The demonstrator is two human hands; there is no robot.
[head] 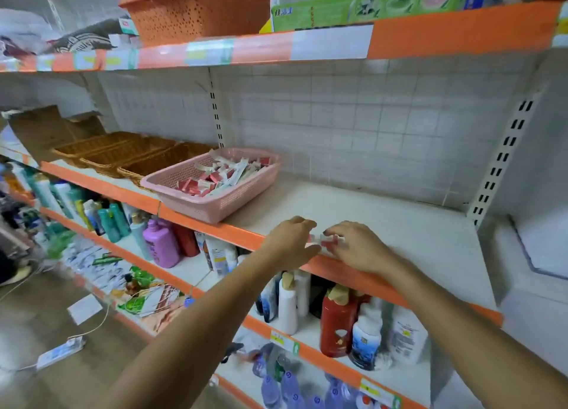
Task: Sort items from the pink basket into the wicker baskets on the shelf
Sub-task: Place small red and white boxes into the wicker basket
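We hold small packets (326, 240) with our left hand (290, 243) and right hand (360, 249), right of the pink basket (215, 209)

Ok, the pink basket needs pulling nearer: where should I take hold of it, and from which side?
Take the flared rim of the pink basket on its right-facing wall, coming from the right over the bare shelf. The wicker baskets crowd its left side, and that rim offers a lip to hook. Both the left hand and right hand hold small packets, so free one first.
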